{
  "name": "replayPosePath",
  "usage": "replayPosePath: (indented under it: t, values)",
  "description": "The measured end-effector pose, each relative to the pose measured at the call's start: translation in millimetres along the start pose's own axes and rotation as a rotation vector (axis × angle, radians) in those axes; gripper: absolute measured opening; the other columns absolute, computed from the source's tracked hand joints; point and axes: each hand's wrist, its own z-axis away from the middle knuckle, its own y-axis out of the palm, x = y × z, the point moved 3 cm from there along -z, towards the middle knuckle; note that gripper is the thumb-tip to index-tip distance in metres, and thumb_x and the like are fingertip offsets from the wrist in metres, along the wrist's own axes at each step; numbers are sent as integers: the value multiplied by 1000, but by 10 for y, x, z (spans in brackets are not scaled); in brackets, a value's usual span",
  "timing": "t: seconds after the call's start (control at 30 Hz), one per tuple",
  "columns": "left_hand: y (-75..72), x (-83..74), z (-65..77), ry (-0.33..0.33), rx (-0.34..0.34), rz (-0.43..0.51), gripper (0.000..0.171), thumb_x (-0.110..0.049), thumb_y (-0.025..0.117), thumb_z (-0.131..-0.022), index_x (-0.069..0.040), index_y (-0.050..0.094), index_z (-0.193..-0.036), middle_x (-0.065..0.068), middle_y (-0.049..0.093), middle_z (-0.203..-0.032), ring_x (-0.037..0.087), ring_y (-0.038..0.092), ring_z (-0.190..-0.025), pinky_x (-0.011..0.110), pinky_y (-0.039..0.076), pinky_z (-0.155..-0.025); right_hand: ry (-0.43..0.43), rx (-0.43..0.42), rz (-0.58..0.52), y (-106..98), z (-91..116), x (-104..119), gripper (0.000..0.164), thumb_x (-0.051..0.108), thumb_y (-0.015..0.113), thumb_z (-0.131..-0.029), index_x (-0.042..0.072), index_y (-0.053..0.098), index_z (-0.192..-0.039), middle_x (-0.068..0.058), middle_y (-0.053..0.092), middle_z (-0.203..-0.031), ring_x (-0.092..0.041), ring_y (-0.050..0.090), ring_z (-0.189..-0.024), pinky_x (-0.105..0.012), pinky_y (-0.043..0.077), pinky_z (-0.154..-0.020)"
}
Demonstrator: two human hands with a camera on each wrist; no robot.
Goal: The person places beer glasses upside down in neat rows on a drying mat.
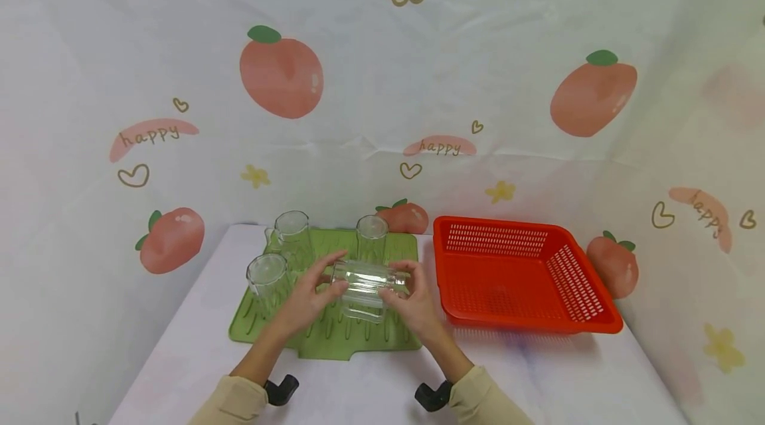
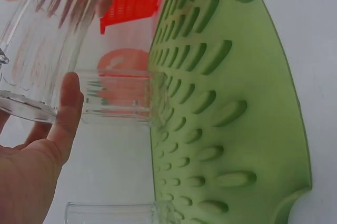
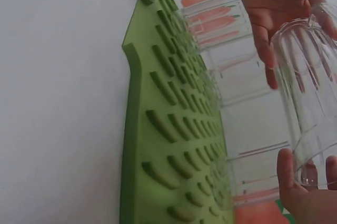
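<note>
A clear ribbed glass mug (image 1: 363, 281) lies sideways in the air above the green drying mat (image 1: 335, 339), held between both hands. My left hand (image 1: 313, 293) grips its left end, with the thumb along its side in the left wrist view. My right hand (image 1: 417, 300) grips the opposite end, thumb on the near side and fingers behind. The mug's handle (image 1: 364, 313) points down toward me. Around it on the mat stand a glass mug (image 1: 269, 282) at front left, another glass mug (image 1: 294, 242) at back left and a clear glass (image 1: 372, 239) behind the hands.
A red plastic basket (image 1: 508, 325) with slotted walls stands right of the mat, on the white table (image 1: 382, 385). Behind everything hangs a white cloth (image 1: 358, 80) printed with fruit and hearts.
</note>
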Motion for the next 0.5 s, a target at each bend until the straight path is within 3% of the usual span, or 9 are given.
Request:
replayPosePath:
  t: [0.27, 0.5]
  values:
    - [-13, -4, -30, 46, 13, 14, 59, -25, 67, -99, -27, 44, -153, 15, 40, -159, 49, 55, -127, 38, 60, -85, 142, 47, 110, 31, 26, -117, 62, 15, 79, -89, 15, 41, -137, -13, 51, -138, -25, 58, -115, -30, 61, -90]
    - [4, -35, -42, 116, 24, 1, 56, -21, 70, -97, -24, 50, -150, 13, 47, -152, 48, 53, -128, 41, 60, -90, 102, 63, 276, 39, 49, -131, 72, 24, 83, -86, 14, 44, -146, -9, 54, -145, -27, 53, -125, -46, 54, -102]
